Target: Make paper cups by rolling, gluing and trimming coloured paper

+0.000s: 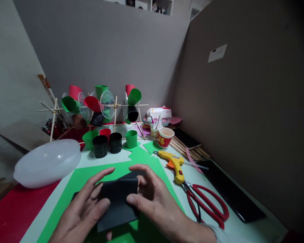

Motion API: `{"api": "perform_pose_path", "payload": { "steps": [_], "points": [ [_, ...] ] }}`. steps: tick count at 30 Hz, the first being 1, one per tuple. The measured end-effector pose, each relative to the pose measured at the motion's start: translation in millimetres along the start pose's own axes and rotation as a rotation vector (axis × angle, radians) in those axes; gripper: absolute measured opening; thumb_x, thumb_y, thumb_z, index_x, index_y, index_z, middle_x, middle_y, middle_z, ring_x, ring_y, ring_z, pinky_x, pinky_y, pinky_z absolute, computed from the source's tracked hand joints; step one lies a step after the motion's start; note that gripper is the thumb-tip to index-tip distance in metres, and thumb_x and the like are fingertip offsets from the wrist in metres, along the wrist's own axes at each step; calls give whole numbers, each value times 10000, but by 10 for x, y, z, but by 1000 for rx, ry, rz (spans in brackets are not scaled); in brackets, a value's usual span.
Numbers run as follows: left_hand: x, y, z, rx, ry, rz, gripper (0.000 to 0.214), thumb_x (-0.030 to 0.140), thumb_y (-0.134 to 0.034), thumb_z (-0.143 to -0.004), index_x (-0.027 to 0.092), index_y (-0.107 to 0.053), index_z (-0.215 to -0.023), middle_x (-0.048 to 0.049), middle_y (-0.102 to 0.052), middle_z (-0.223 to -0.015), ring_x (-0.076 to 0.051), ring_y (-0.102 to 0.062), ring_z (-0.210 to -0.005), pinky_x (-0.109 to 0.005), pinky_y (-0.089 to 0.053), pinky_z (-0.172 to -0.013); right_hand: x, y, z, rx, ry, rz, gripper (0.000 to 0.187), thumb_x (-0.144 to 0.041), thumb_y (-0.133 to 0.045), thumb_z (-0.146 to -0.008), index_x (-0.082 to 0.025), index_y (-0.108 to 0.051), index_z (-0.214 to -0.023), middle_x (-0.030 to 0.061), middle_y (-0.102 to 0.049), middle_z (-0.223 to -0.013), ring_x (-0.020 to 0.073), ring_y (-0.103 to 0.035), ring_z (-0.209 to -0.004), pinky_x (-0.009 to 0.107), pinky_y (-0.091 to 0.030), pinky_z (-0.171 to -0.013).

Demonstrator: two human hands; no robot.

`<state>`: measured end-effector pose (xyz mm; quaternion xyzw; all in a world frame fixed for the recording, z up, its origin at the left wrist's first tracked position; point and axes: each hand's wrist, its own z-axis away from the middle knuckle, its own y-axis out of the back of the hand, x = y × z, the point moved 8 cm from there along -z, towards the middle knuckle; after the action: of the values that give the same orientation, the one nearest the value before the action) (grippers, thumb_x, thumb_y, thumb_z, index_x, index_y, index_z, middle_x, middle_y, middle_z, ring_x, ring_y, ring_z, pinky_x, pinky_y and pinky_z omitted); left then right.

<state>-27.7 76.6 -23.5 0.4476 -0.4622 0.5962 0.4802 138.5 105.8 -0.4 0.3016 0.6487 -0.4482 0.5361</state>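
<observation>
A piece of black paper (119,211) is bent over between my two hands, low in the middle of the head view. My right hand (154,199) grips its right side, thumb in front and fingers behind. At the left side, my left hand (87,206) holds the paper with its thumb on the near face, while the index finger stretches up past the top edge. Beneath both hands lies a large green sheet (63,199). Some dark paper shows behind my fingers, its extent hidden.
Black cups (100,147), a green cup (131,139) and a red cup (105,132) stand ahead, before stick stands carrying coloured paper cones (92,104). Rightward lie a yellow glue gun (176,163), red-handled scissors (210,202) and a black tablet-like slab (230,190). A white balloon (48,162) rests left.
</observation>
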Motion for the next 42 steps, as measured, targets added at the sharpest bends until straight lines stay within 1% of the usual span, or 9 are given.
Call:
{"api": "perform_pose_path", "payload": {
  "steps": [4,8,11,18,25,30,33,36,42],
  "points": [
    [-43,65,-76,-61,87,107,554,589,-772,-779,323,-687,-1258,-27,-793,-1080,-255,-739,-943,-232,-611,-744,37,-8,-9,-33,-65,-99,672,-404,-922,-699,-217,-530,-1212,-72,-492,-791,104,-488,-701,229,-410,-634],
    [5,65,-66,-82,67,77,455,594,-803,-747,306,-771,-1097,-27,-817,-1021,-211,-735,-851,-186,-594,-706,88,-23,-22,-89,-95,-162,683,-360,-927,-716,-194,-520,-1239,-19,-627,-888,119,-582,-763,244,-453,-686],
    [74,118,-66,-56,-12,-8,414,600,-809,-737,334,-794,-1054,7,-806,-1062,-206,-720,-925,-143,-573,-705,111,-41,-25,-129,-104,-195,633,-307,-917,-744,-178,-542,-1238,1,-663,-922,108,-596,-779,230,-454,-701],
    [107,129,-63,-126,-32,-89,369,614,-739,-803,346,-773,-1055,23,-782,-1044,-197,-691,-919,-153,-558,-719,110,-75,-8,-158,-131,-217,602,-275,-924,-739,-176,-557,-1206,-5,-686,-921,94,-614,-754,209,-456,-680],
    [194,118,-52,-65,-115,-201,370,640,-714,-808,329,-780,-998,14,-762,-951,-146,-632,-694,-167,-507,-572,127,-63,-11,-134,-137,-171,588,-302,-931,-723,-186,-583,-1182,1,-687,-957,119,-617,-815,234,-472,-731],
    [182,125,-52,3,-91,-251,439,674,-700,-798,303,-781,-1020,2,-771,-974,-156,-660,-745,-154,-529,-606,83,-7,3,-88,-103,19,512,-378,-858,-784,-172,-615,-1185,23,-652,-962,156,-587,-865,262,-449,-759],
    [83,43,25,-35,26,-223,527,672,-627,-854,367,-653,-1282,19,-765,-1085,-162,-718,-755,-180,-560,-648,38,22,19,-51,-53,155,459,-376,-749,-860,-161,-606,-1239,48,-630,-986,189,-571,-892,297,-431,-764],
    [4,-111,117,-147,72,-214,657,621,-579,-909,469,-347,-1504,50,-776,-889,-191,-728,-602,-263,-591,-610,18,47,26,4,-8,222,471,-373,-710,-871,-170,-591,-1279,30,-580,-928,186,-535,-829,303,-414,-723],
    [-47,-166,81,-149,-7,-230,683,484,-566,-960,443,-230,-1553,48,-737,-632,-231,-718,-477,-283,-595,-498,-1,49,57,59,32,249,616,-360,-685,-867,-223,-530,-1447,57,-612,-1039,212,-583,-882,342,-472,-775]
  ]
}}
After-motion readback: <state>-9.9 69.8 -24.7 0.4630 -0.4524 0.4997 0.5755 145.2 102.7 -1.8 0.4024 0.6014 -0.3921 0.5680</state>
